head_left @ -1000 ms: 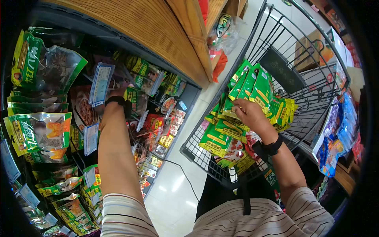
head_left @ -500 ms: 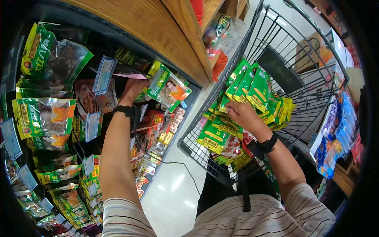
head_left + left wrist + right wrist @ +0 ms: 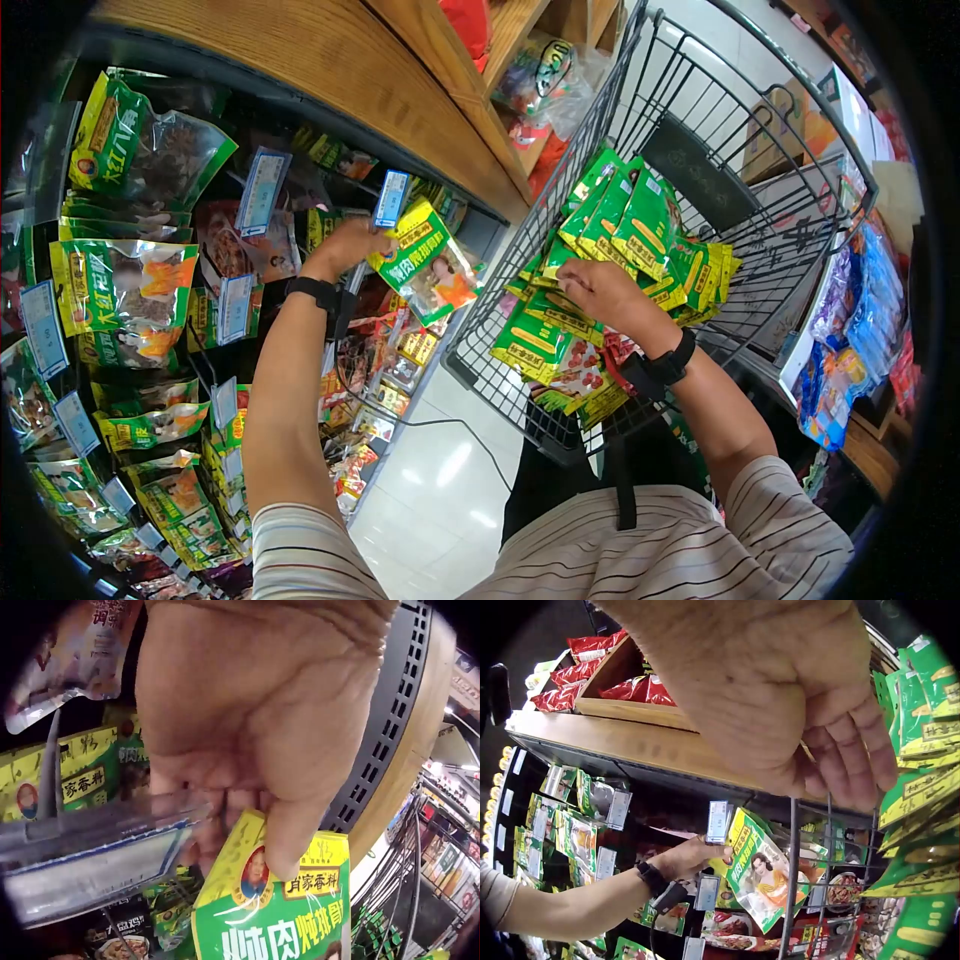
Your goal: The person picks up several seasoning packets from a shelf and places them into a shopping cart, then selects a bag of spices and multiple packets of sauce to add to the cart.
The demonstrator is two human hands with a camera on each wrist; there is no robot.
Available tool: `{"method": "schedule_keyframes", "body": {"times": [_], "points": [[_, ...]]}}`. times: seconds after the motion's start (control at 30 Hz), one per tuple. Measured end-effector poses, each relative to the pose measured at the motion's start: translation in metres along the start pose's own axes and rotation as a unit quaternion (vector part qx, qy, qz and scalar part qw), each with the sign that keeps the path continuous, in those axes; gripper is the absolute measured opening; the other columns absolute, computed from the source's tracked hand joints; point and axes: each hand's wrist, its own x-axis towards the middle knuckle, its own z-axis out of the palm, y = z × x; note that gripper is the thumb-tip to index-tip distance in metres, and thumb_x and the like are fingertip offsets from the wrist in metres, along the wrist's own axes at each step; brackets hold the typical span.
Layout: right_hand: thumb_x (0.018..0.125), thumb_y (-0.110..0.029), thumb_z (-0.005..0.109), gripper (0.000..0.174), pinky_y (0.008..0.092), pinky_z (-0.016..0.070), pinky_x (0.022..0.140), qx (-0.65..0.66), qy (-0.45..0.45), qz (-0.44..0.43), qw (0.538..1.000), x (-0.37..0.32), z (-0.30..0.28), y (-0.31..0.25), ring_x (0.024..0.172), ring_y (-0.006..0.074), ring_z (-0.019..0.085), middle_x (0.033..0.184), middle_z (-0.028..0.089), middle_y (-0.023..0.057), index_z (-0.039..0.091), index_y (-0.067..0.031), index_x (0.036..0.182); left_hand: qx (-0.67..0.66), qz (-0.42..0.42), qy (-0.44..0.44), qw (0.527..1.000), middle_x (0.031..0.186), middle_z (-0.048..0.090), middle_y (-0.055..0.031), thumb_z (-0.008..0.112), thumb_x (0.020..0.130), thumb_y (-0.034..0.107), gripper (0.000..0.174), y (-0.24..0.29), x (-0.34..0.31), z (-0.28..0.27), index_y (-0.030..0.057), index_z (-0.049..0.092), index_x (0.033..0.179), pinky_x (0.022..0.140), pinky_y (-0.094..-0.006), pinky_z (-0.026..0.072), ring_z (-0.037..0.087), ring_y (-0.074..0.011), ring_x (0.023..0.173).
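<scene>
My left hand (image 3: 352, 246) pinches a green and yellow seasoning packet (image 3: 428, 262) by its top edge, thumb on the front in the left wrist view. The packet, with a person and an orange dish printed on it, hangs in front of the shelf. Right beside that hand, a price tag (image 3: 391, 199) sticks out in a clear holder. My right hand (image 3: 610, 297) hovers over the green packets (image 3: 648, 220) heaped in the shopping cart (image 3: 468, 362). Its fingers are loosely bent, and nothing shows in the palm in the right wrist view.
Hanging packets (image 3: 125, 285) fill the rack on the left, with several price tags jutting out. A wooden ledge (image 3: 300, 80) runs above them. Behind the cart stands a cardboard box (image 3: 775, 135), and blue bags (image 3: 850, 340) lie at the right. A thin black cable (image 3: 440, 422) crosses the floor.
My left hand, earlier deep among the hanging packets, has drawn one packet outward toward the cart. The price tag beside it now stands in view. The right hand stays over the cart.
</scene>
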Motion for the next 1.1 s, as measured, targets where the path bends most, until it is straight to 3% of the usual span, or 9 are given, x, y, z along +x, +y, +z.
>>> {"method": "schedule_keyframes", "body": {"times": [0.13,0.27,0.37,0.43,0.53,0.73,0.87,1.0,1.1], "points": [[0.093,-0.017,0.061,0.019,0.0400,0.0493,0.066,0.004,0.011,-0.024,1.000,-0.003,0.000,0.007,0.071,0.0343,0.064,0.079,0.065,0.0199,0.065,-0.0011,0.103,-0.050,0.028,-0.056,0.997,0.076,0.060,-0.0014,0.076,0.082,0.026,0.026,-0.019,0.002,0.003,0.0025,0.065,0.083,0.068,-0.0337,0.0434,0.053,-0.0149,0.072],[0.093,-0.018,0.059,0.018,0.0429,0.0494,0.068,-0.011,0.009,-0.048,0.999,-0.004,-0.002,0.010,0.075,0.0381,0.063,0.081,0.065,0.0197,0.064,-0.0024,0.099,0.118,0.105,-0.021,0.987,0.072,0.054,-0.0029,0.070,0.086,0.019,0.021,-0.006,-0.017,0.020,0.0010,0.061,0.081,0.065,-0.0356,0.0415,0.050,-0.0146,0.073],[0.092,-0.023,0.056,0.021,0.0505,0.0496,0.071,-0.034,0.039,-0.077,0.996,-0.009,0.003,0.021,0.079,0.0433,0.063,0.082,0.065,0.0219,0.064,-0.0030,0.091,0.223,0.225,0.026,0.948,0.075,0.058,-0.0177,0.069,0.084,0.016,0.020,0.018,-0.037,0.036,-0.0024,0.061,0.086,0.065,-0.0415,0.0447,0.058,-0.0284,0.070],[0.091,-0.022,0.055,0.020,0.0515,0.0494,0.071,-0.050,0.017,-0.058,0.997,-0.014,-0.004,0.013,0.079,0.0431,0.063,0.082,0.065,0.0209,0.063,-0.0038,0.089,0.291,0.250,0.066,0.921,0.087,0.067,-0.0149,0.070,0.081,0.018,0.014,0.043,-0.055,0.047,0.0069,0.067,0.088,0.072,-0.0481,0.0489,0.064,-0.0371,0.087],[0.091,-0.022,0.055,0.019,0.0500,0.0502,0.072,-0.043,0.006,-0.014,0.999,-0.028,-0.016,0.004,0.081,0.0417,0.064,0.085,0.067,0.0194,0.064,-0.0049,0.091,0.353,0.317,0.139,0.869,0.084,0.063,-0.0136,0.069,0.081,0.009,0.007,0.078,-0.084,0.061,0.0056,0.064,0.085,0.071,-0.0453,0.0491,0.063,-0.0344,0.084],[0.093,-0.022,0.057,0.020,0.0456,0.0512,0.073,-0.035,0.008,0.011,0.999,-0.059,-0.046,0.008,0.084,0.0382,0.065,0.090,0.069,0.0177,0.066,-0.0056,0.101,0.357,0.357,0.234,0.831,0.079,0.059,-0.0141,0.067,0.077,-0.002,0.010,0.163,-0.163,0.066,0.0025,0.059,0.083,0.067,-0.0445,0.0470,0.059,-0.0352,0.077],[0.092,-0.020,0.058,0.021,0.0432,0.0524,0.074,-0.059,0.044,0.052,0.996,-0.086,-0.081,0.001,0.085,0.0360,0.067,0.091,0.069,0.0177,0.066,-0.0049,0.105,0.214,0.319,0.246,0.890,0.079,0.055,-0.0141,0.063,0.089,0.001,0.005,0.202,-0.197,0.067,-0.0027,0.060,0.091,0.066,-0.0343,0.0443,0.055,-0.0272,0.071],[0.093,-0.024,0.056,0.025,0.0452,0.0528,0.076,-0.079,0.135,0.072,0.985,-0.110,-0.111,0.022,0.086,0.0383,0.067,0.092,0.069,0.0193,0.067,-0.0047,0.106,0.119,0.347,0.166,0.915,0.079,0.058,-0.0102,0.063,0.090,0.008,0.013,0.217,-0.159,0.095,-0.0038,0.060,0.091,0.066,-0.0305,0.0437,0.054,-0.0175,0.072],[0.093,-0.023,0.057,0.026,0.0419,0.0522,0.073,-0.072,0.211,0.092,0.970,-0.129,-0.138,0.028,0.080,0.0337,0.066,0.088,0.068,0.0188,0.066,-0.0032,0.108,0.067,0.427,0.108,0.895,0.081,0.059,-0.0142,0.064,0.088,0.008,0.012,0.235,-0.103,0.152,-0.0029,0.062,0.092,0.068,-0.0330,0.0458,0.058,-0.0249,0.073]]}}
